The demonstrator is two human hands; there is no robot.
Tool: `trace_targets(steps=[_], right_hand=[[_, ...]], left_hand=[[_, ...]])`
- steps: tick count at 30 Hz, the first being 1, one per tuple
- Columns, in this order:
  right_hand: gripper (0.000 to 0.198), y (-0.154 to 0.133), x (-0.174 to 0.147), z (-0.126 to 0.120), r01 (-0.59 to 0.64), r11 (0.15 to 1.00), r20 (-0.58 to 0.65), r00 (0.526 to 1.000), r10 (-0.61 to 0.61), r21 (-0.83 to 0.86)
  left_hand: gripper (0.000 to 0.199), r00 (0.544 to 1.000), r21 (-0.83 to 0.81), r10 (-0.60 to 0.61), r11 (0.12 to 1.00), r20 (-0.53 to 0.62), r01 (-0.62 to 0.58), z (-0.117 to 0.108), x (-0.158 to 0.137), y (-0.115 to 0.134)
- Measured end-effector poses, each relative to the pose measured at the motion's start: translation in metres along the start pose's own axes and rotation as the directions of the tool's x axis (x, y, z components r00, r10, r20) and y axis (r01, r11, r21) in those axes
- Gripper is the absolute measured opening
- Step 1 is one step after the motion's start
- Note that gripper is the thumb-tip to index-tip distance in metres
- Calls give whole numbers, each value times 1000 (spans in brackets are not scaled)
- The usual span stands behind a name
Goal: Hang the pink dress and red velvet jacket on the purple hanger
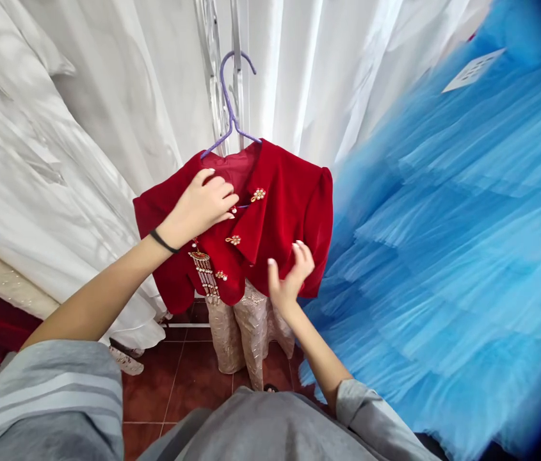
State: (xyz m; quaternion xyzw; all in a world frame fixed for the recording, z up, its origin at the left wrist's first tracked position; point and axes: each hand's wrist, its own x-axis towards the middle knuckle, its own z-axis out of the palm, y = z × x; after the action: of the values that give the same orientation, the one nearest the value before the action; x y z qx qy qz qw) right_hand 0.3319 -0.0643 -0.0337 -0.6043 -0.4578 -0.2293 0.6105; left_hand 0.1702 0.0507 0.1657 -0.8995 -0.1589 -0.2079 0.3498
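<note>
A short red velvet jacket (285, 192) hangs in front of me on a purple hanger (228, 102). Beaded flower buttons (234, 239) line its front, and one front edge is folded outward. A beaded tassel ornament (204, 275) dangles from the left front panel. Over the neckline on the left is my left hand (205, 208), fingers loosely curled and thumb apart; whether it touches the cloth is unclear. My right hand (293, 275) is before the jacket's lower right, thumb and fingers spread, holding nothing. A pale patterned skirt (246, 326) hangs below the jacket.
White draped gowns (121, 115) hang at the left, and white curtain-like fabric (318, 70) is behind. A metal rack (237, 38) carries the hanger. Blue layered tulle (467, 243) fills the right, with a white tag (472, 70). Red floor tiles (198, 371) lie below.
</note>
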Motion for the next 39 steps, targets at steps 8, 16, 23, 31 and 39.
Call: trace_targets(steps=[8,16,23,31,39], right_hand=[[56,-22,1,75,186,951,443,895,-61,-246],[52,-14,29,68,143,959,453,891,-17,-246],[51,-9,47,69,75,938,481,870,104,-338],[22,-59,45,20,32,944,213,971,-107,328],[43,-112,31,66,143,987,619,769,-161,78]], left_hand=[[26,994,-20,-87,996,62,89,5,21,4],[22,984,-132,-153,977,94,165,-7,20,5],[4,997,-114,22,993,76,-13,-8,9,-3],[24,983,-252,-177,955,-51,158,-15,13,-15],[24,975,-242,-224,946,1,217,5,32,-9]])
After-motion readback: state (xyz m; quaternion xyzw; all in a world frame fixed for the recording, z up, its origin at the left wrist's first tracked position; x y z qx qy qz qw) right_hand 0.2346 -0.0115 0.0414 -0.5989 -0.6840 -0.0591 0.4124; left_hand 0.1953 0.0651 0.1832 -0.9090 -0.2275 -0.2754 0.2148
